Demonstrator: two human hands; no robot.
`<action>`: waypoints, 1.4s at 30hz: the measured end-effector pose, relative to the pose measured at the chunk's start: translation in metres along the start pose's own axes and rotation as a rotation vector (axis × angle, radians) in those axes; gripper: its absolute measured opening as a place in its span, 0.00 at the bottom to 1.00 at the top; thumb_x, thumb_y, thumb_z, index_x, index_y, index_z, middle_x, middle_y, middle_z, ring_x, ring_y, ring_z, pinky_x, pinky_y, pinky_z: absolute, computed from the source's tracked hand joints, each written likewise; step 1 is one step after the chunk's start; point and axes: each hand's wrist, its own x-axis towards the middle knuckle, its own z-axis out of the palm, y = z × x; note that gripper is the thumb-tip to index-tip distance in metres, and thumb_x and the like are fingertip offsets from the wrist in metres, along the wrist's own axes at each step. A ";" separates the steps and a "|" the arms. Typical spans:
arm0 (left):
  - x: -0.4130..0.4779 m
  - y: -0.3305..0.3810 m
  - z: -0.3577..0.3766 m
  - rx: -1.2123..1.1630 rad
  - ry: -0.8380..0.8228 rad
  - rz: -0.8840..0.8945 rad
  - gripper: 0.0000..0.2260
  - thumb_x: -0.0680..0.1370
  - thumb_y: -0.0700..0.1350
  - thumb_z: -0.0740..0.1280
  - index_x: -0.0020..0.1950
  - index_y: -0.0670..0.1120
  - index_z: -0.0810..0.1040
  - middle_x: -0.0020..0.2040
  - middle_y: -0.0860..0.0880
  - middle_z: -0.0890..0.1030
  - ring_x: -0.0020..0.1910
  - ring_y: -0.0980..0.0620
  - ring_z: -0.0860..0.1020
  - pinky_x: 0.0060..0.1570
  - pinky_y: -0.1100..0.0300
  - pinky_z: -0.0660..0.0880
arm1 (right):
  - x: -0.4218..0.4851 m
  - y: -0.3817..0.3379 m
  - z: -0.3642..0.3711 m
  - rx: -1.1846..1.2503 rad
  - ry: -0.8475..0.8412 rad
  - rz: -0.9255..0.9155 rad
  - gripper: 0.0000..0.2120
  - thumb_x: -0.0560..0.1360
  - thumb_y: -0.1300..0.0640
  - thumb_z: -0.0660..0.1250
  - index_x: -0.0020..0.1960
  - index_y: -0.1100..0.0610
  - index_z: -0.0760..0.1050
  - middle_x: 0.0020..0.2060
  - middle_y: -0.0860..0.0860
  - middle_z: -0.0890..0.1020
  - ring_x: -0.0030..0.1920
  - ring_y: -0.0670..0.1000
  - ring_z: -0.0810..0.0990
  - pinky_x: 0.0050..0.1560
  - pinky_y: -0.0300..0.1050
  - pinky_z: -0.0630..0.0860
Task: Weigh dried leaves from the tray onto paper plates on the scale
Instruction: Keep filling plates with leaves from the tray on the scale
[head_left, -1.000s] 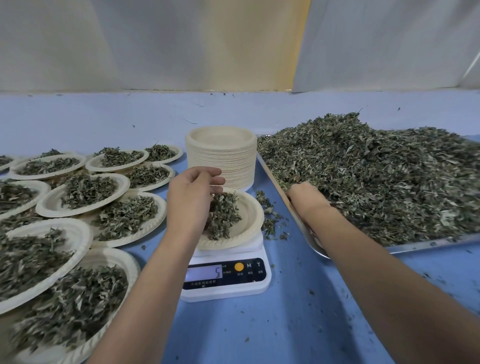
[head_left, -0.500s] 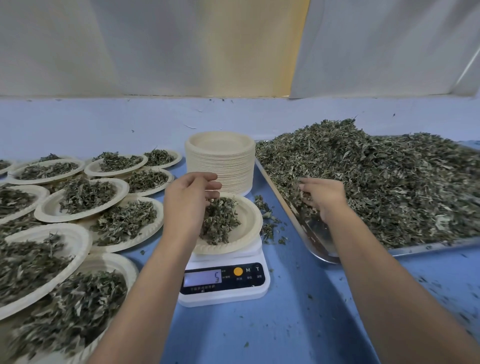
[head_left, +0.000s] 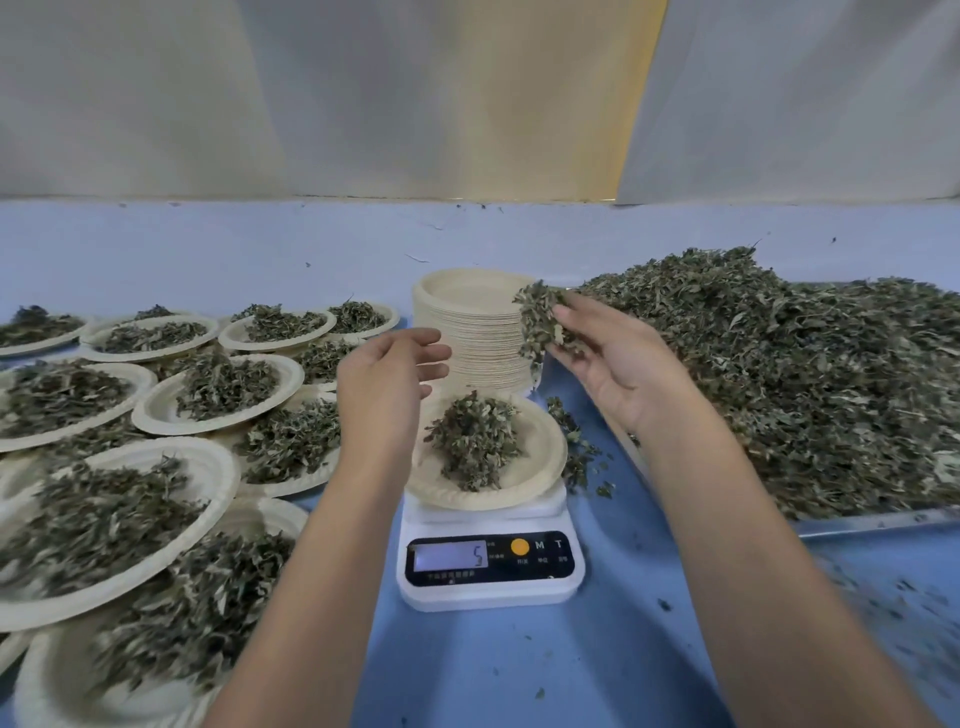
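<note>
Notably, right hand (head_left: 602, 364): gripped leaf clump (head_left: 540, 322) — apparently to top up plate (head_left: 551, 457) on scale (head_left: 488, 595).
Left hand (head_left: 382, 382): relaxed, empty.

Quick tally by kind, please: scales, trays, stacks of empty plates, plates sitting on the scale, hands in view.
Scale: 1
Tray: 1
Stack of empty plates: 1
Plate on the scale: 1
Hands: 2 (left hand, right hand holding leaves)
Total: 6
</note>
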 end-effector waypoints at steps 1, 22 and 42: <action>0.001 0.001 -0.001 -0.003 0.009 0.002 0.12 0.78 0.37 0.58 0.44 0.45 0.81 0.35 0.52 0.83 0.32 0.58 0.78 0.31 0.69 0.72 | -0.002 0.003 0.006 -0.108 -0.045 -0.023 0.08 0.71 0.67 0.70 0.46 0.55 0.81 0.45 0.51 0.86 0.46 0.47 0.84 0.41 0.38 0.80; 0.005 -0.001 -0.003 0.022 0.024 0.014 0.13 0.78 0.37 0.57 0.47 0.44 0.81 0.39 0.50 0.82 0.34 0.55 0.78 0.34 0.65 0.70 | -0.023 0.020 0.038 -0.928 -0.304 -0.370 0.09 0.74 0.61 0.69 0.53 0.54 0.83 0.41 0.44 0.85 0.42 0.37 0.81 0.49 0.29 0.75; 0.008 -0.003 -0.002 0.003 0.066 0.039 0.13 0.78 0.36 0.57 0.40 0.47 0.79 0.37 0.49 0.82 0.32 0.54 0.77 0.34 0.64 0.69 | -0.020 0.031 0.042 -0.872 -0.197 -0.458 0.07 0.74 0.61 0.69 0.49 0.52 0.82 0.41 0.46 0.85 0.44 0.43 0.82 0.49 0.36 0.77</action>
